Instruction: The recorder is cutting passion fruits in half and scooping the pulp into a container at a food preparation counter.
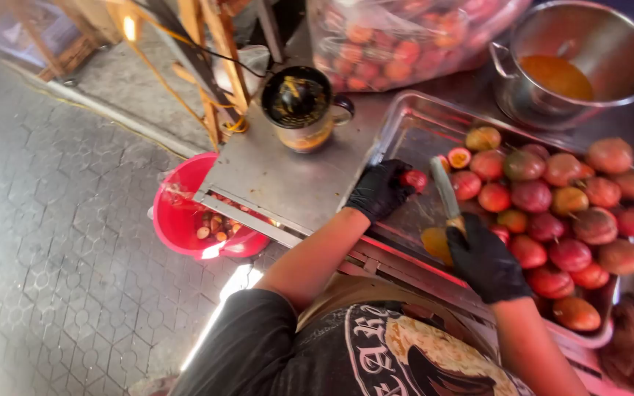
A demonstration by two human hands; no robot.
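My left hand (378,191), in a black glove, grips a small red fruit (414,179) over the near end of a metal tray (405,132). My right hand (484,262), also gloved, holds a knife (445,189) by its handle. The blade points up and away, just right of the held fruit. A heap of red, orange and greenish round fruits (552,213) fills the right part of the tray. One cut half (458,157) lies open near the blade tip.
A strainer cup (299,108) stands on the steel counter (273,176). A steel pot (581,62) with orange juice sits at the back right. A clear bag of fruit (398,40) lies behind the tray. A red bucket (181,216) with peels stands on the paved floor.
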